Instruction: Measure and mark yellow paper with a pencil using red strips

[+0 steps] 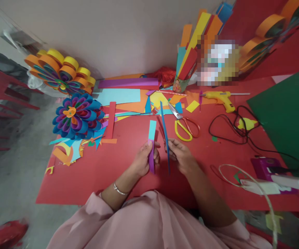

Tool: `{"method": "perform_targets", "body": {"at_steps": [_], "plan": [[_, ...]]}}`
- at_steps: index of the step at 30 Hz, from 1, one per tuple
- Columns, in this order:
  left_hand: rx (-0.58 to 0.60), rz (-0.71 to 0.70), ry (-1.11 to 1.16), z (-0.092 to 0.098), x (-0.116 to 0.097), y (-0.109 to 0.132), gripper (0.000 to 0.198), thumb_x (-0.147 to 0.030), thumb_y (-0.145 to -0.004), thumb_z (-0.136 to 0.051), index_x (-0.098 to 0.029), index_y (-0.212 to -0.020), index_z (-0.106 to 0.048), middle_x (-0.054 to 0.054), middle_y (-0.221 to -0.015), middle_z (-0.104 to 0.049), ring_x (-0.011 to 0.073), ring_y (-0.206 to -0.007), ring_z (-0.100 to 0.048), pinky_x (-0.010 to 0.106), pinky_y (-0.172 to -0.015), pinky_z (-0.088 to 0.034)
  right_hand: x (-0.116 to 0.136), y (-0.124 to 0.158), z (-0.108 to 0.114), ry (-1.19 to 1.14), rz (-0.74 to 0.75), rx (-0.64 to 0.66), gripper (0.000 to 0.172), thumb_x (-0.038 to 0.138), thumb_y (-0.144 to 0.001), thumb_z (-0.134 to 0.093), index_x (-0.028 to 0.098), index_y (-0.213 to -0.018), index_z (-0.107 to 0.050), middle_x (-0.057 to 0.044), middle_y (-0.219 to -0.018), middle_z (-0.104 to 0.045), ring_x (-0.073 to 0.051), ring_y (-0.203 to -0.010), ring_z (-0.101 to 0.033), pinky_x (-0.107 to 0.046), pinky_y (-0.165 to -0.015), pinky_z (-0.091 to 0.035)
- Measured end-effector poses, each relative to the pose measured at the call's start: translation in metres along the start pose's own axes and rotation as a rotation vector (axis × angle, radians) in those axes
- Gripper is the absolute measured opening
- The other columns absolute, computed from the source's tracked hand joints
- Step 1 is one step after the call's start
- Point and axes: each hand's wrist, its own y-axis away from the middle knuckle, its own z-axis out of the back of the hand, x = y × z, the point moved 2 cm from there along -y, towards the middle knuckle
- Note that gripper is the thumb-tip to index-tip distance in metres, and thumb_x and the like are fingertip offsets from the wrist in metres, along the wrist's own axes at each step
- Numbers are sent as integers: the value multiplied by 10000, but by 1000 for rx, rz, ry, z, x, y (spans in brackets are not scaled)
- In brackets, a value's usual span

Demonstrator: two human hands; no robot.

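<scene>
My left hand pinches paper strips, a purple strip lying over a light blue strip that sticks out beyond it. Held nearly edge-on in my right hand is a long blue paper strip. The two hands are a short way apart above the red table. Just beyond the right hand lie scissors with one yellow and one red handle, blades slightly apart. A red paper strip rests on the table to the left.
Two paper-loop flowers stand at the left. Coloured paper sheets lie along the back, near a cup of paper strips. A yellow glue gun, its black cord, a green board and a power strip occupy the right.
</scene>
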Motion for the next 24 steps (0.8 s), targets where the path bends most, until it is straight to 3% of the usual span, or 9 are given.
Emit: {"method": "perform_targets", "body": {"at_steps": [3, 8, 10, 12, 14, 16, 20, 22, 24], "plan": [[14, 14, -70, -3, -1, 3, 610, -540, -692, -922, -173, -1056, -598, -96, -581, -530, 99, -482, -529, 279, -507, -583, -5, 2, -3, -7, -7, 41, 496, 593, -681, -884, 220, -950, -697, 57, -676, -572, -61, -527, -405, -181, -457, -292], [18, 28, -282, -3, 2, 6, 660, -505, -675, -938, -166, -1115, -582, -126, -527, -494, 61, -366, -418, 198, -386, -425, -6, 6, -8, 141, 23, 86, 476, 617, -739, -820, 217, -978, -721, 18, -755, -665, -111, -618, -543, -242, -595, -475], [20, -34, -368, -4, 1, 6, 700, -489, -656, -951, -165, -1165, -596, -53, -690, -630, 91, -526, -575, 208, -504, -496, -3, 8, -11, 228, 88, 101, 469, 623, -758, -791, 208, -967, -730, -6, -812, -700, -139, -688, -598, -270, -656, -511], [74, -108, -441, -7, 0, 6, 698, -463, -656, -953, -171, -1201, -629, 48, -965, -720, 170, -833, -693, 277, -738, -583, 0, 11, -13, 303, 161, 136, 447, 621, -787, -759, 211, -964, -735, -37, -932, -739, -170, -793, -650, -299, -735, -542], [145, -165, -506, -11, -2, 6, 671, -440, -675, -939, -176, -1225, -659, 107, -1179, -708, 254, -1087, -678, 377, -947, -572, 5, 15, -15, 353, 242, 178, 416, 616, -827, -720, 218, -950, -736, -56, -1044, -749, -196, -905, -675, -323, -819, -558], [154, -207, -580, -11, -4, 7, 676, -385, -690, -927, -183, -1278, -661, 127, -1296, -672, 302, -1226, -627, 450, -1076, -511, 9, 19, -16, 384, 322, 213, 380, 597, -876, -679, 221, -911, -724, -51, -1030, -741, -199, -936, -671, -326, -856, -556], [173, -177, -573, -7, -1, 10, 790, -243, -733, -841, -224, -1466, -548, 124, -1360, -639, 322, -1280, -605, 490, -1112, -480, 19, 26, -15, 478, 372, 292, 303, 503, -977, -595, 230, -890, -692, -3, -824, -675, -151, -756, -617, -272, -732, -532], [201, -139, -492, -3, 4, 11, 851, -200, -745, -776, -262, -1535, -467, 115, -1414, -608, 318, -1267, -621, 475, -1064, -517, 23, 29, -16, 516, 385, 343, 277, 452, -1009, -555, 232, -897, -682, 7, -806, -662, -139, -722, -602, -258, -700, -519], [182, -190, -473, 0, 9, 11, 846, -187, -750, -743, -287, -1538, -452, 101, -1474, -569, 316, -1308, -601, 481, -1088, -506, 28, 33, -20, 557, 438, 393, 263, 407, -1028, -525, 230, -914, -682, -4, -848, -679, -142, -758, -618, -263, -727, -525]]}}
